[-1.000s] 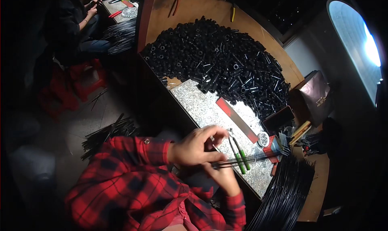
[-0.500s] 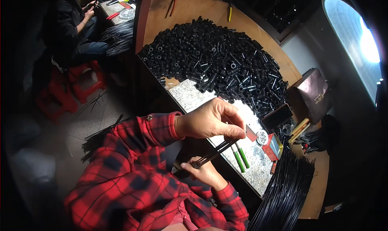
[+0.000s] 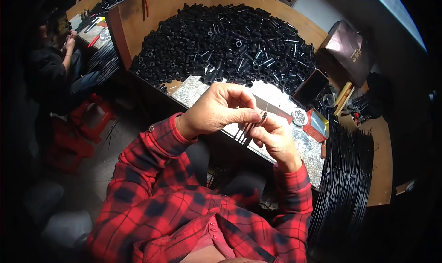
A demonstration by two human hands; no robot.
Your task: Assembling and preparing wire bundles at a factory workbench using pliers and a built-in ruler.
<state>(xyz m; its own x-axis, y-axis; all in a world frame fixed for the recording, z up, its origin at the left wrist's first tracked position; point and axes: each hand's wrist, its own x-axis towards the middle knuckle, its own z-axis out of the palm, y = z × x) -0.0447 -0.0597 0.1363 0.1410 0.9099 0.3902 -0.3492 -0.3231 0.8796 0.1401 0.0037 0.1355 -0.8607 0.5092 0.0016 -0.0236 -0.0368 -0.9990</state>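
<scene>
A small bunch of thin black rods [image 3: 241,135], like umbrella ribs, hangs slanting below my fingers. My left hand [image 3: 216,110] pinches the bunch near its gathered upper end between thumb and fingertips. From the right, my right hand [image 3: 278,141] closes on the same end, thumb and forefinger almost touching the left fingertips. A fine wire [image 3: 267,106] sticks up from the join. The exact grip inside the fingers is partly hidden. Both hands hover over the near edge of a speckled worktop [image 3: 188,92].
Behind the hands rises a large heap of black tubular plastic parts [image 3: 221,42]. At right are a round dish [image 3: 299,116], a red box [image 3: 316,126], a phone [image 3: 311,87], a dark bag [image 3: 346,51] and many long black rods [image 3: 345,180]. A co-worker [image 3: 55,65] sits left, near red stools [image 3: 92,118].
My right hand has come up from near my lap to meet the left at the rods' end. The rods now point more steeply down. The view has shifted, and the green-handled tools are out of sight.
</scene>
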